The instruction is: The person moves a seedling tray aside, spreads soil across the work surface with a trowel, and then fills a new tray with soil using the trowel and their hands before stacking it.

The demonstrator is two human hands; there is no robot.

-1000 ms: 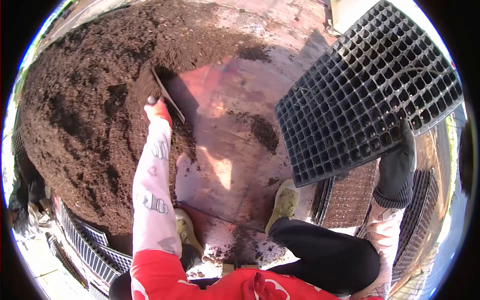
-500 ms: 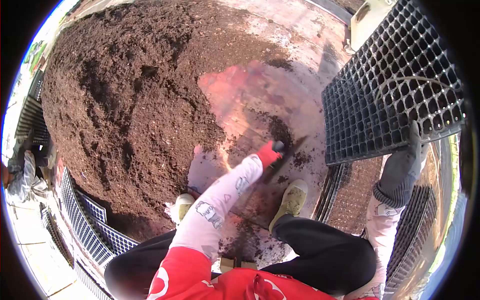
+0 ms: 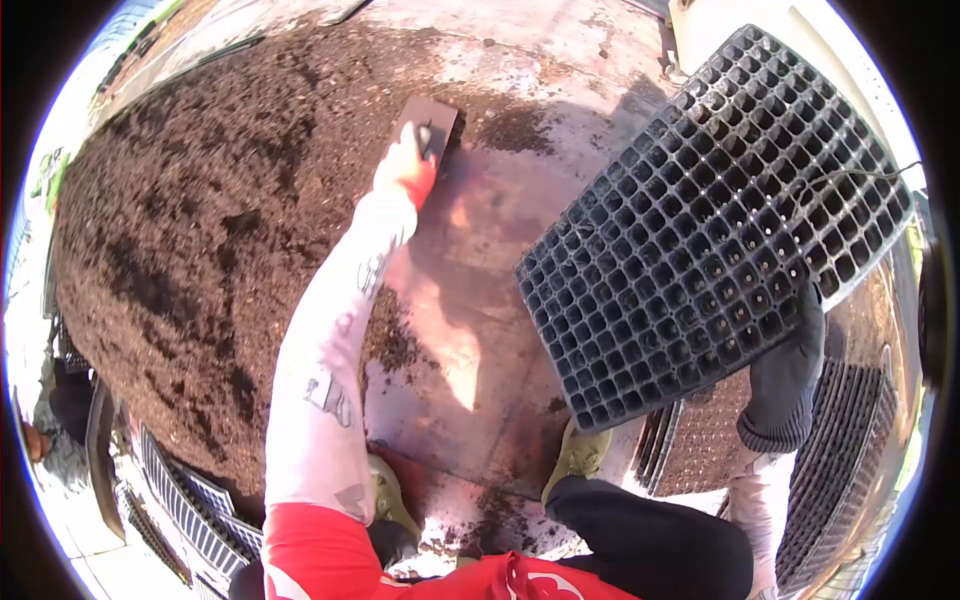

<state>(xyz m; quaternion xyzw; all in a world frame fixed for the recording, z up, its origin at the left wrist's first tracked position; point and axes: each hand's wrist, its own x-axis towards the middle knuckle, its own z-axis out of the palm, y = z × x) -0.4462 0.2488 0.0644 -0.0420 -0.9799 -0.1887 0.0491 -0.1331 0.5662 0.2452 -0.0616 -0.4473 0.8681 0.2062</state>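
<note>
My left hand (image 3: 408, 168), in a red glove, grips the handle of a flat rectangular plastering trowel (image 3: 436, 112). The trowel's blade rests at the right edge of a big heap of dark potting soil (image 3: 220, 200). In a grey glove, my right hand (image 3: 792, 345) clasps the lower right edge of a black seedling tray (image 3: 650, 260); its fingers are partly hidden. The tray hangs tilted above the ground, its many square cells turned toward me. Its cells look largely unfilled, with small pale spots in some of them.
Beside my right leg lies a soil-filled tray (image 3: 700, 440), next to a stack of black trays (image 3: 840, 450). More trays (image 3: 190, 500) stand at the lower left. Another person's hand (image 3: 36, 442) shows at the far left. Loose soil is scattered on the reddish ground sheet (image 3: 500, 300).
My left hand has swept the trowel forward and left, from near my feet to the soil heap. The seedling tray has shifted left and lower, still in my right hand.
</note>
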